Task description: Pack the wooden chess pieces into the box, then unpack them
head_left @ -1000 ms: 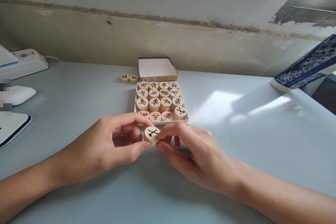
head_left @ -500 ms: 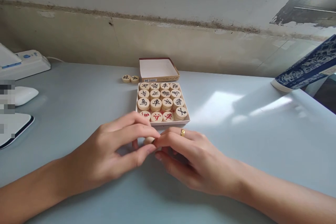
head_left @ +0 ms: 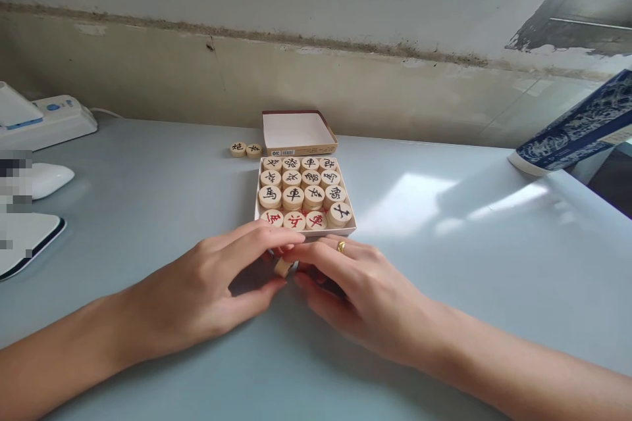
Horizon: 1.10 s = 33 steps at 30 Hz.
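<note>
A wooden Chinese chess piece (head_left: 283, 268) is tilted on its edge between my fingertips, just in front of the box. My left hand (head_left: 222, 276) pinches it from the left, with the thumb below and the fingers curled over. From the other side my right hand (head_left: 355, 289), wearing a gold ring, grips the same piece, its index fingertip touching the top. Beyond both hands lies the open box (head_left: 351, 227), filled with rows of round pieces. Most show black characters (head_left: 293, 196); those in the near row are mostly red (head_left: 295, 220). The held piece's face is mostly hidden.
The box lid (head_left: 296, 126) sits inside-up behind the box. Two loose chess pieces (head_left: 237, 149) lie left of it. A white mouse (head_left: 52, 181), a mouse pad (head_left: 29, 243) and a power strip (head_left: 64, 122) are at left. A blue patterned object (head_left: 573, 131) leans at right.
The held piece has turned from lying nearly flat to standing tilted on edge. My left fingers have shifted slightly right over it, and my left thumb has drawn back a little.
</note>
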Each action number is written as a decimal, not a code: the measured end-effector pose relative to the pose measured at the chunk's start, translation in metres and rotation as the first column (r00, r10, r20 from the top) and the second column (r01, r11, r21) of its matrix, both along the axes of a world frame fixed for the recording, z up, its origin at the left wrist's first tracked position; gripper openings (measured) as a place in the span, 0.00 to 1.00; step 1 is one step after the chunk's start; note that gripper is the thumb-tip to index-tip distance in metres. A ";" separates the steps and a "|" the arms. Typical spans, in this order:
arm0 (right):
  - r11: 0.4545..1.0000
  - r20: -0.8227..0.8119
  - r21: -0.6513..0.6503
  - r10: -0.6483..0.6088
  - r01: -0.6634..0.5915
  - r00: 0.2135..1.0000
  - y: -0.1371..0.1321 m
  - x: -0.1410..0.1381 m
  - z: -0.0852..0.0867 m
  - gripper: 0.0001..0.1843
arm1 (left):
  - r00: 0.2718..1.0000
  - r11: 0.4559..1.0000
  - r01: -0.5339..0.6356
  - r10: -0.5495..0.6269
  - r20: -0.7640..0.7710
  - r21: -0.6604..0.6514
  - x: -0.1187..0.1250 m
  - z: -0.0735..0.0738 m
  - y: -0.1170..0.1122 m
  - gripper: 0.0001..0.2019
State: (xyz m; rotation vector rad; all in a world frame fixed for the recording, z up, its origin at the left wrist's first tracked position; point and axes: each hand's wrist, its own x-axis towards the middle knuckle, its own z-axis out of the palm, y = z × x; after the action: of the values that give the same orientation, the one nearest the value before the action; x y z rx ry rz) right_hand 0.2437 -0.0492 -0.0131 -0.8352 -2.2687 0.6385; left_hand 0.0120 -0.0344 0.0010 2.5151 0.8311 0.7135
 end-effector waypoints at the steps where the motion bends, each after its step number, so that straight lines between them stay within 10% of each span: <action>1: 1.000 -0.001 0.001 0.005 -0.005 1.000 0.000 0.000 0.000 0.08 | 1.000 1.000 -0.004 0.004 -0.003 0.006 0.000 -0.001 0.000 0.22; 11: 0.999 0.035 0.017 0.037 -0.038 0.999 0.001 0.001 -0.001 0.10 | 0.998 0.999 0.030 -0.032 -0.045 -0.042 -0.004 -0.004 0.001 0.27; 20: 1.000 -0.044 0.001 0.020 -0.020 0.999 -0.001 0.001 0.004 0.05 | 0.991 0.991 0.122 -0.124 -0.046 -0.057 -0.004 0.000 0.004 0.12; 33: 0.993 -0.110 0.049 -0.104 0.110 0.988 -0.003 0.000 -0.001 0.10 | 0.982 0.934 -0.137 0.171 0.077 -0.331 0.007 0.014 -0.001 0.14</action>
State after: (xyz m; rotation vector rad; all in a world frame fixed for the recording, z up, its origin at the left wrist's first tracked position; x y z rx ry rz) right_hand 0.2440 -0.0518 -0.0140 -0.8693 -2.1200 0.5560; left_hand 0.0190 -0.0357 0.0146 2.1193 1.0259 0.6884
